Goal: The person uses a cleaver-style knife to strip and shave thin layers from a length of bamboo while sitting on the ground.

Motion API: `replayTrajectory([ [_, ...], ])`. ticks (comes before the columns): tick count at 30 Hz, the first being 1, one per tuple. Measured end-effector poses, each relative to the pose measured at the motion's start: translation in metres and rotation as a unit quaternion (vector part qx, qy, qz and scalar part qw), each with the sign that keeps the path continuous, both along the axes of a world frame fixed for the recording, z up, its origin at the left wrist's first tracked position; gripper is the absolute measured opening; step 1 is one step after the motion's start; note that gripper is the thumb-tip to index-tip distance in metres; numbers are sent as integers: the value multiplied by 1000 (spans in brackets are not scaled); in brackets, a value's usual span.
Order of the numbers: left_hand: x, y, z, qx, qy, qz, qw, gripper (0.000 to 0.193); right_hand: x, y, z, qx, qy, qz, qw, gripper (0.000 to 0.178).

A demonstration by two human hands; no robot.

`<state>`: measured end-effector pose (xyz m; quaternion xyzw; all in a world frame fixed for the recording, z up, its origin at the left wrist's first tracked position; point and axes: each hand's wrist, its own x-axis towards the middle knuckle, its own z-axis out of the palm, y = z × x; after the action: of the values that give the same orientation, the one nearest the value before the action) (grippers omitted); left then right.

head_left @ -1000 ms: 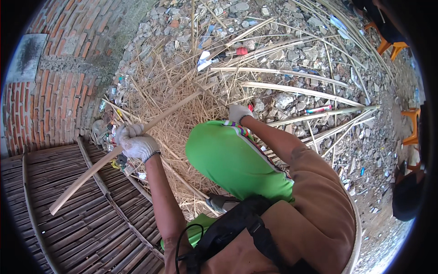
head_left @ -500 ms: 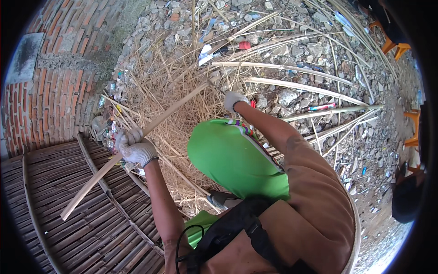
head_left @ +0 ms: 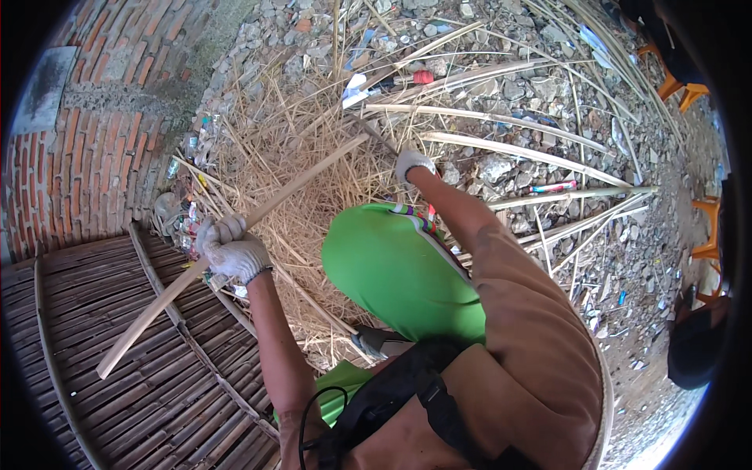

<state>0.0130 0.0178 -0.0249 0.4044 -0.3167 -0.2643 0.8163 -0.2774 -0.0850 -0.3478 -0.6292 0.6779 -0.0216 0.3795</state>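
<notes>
My left hand (head_left: 233,249), in a pale knitted glove, is closed around a long, flat bamboo strip (head_left: 313,177). The strip slants from the lower left, over the slatted bamboo panel, up to the right beyond my knee. My right hand (head_left: 414,164), gloved too, is closed on a knife; its handle is hidden in my fist. The narrow dark knife blade (head_left: 377,135) points up and left, close by the strip's far end. Whether blade and strip touch, I cannot tell. Thin bamboo shavings (head_left: 298,149) lie heaped under the strip.
A slatted bamboo panel (head_left: 102,313) fills the lower left, below a brick wall (head_left: 117,172). Several bamboo strips (head_left: 533,157) lie across the rubble at right. My green-clad knee (head_left: 399,266) rises between my arms. Orange plastic chairs (head_left: 707,227) and parts of people show at the right edge.
My right hand has shifted slightly right and up, and more of the knife blade shows. The strip's far end sits a little higher and farther right. My left hand keeps its hold.
</notes>
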Motion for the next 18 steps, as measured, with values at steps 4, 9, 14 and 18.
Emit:
replayTrajectory([
  [4, -12, -12, -4, -2, -16, -9, 1000, 9, 0, 17, -19, -33, 13, 81, 996, 32],
  [9, 6, -4, -3, -16, -33, -9, 999, 2, -8, 34, 20, 49, -11, 92, 994, 40],
  [14, -14, -11, 9, -25, -29, -16, 999, 7, -7, 1, 11, 30, -7, 61, 998, 52],
  [18, -43, -29, 1, -32, 3, -55, 998, 9, -48, 9, -53, -47, 73, 203, 975, 37],
])
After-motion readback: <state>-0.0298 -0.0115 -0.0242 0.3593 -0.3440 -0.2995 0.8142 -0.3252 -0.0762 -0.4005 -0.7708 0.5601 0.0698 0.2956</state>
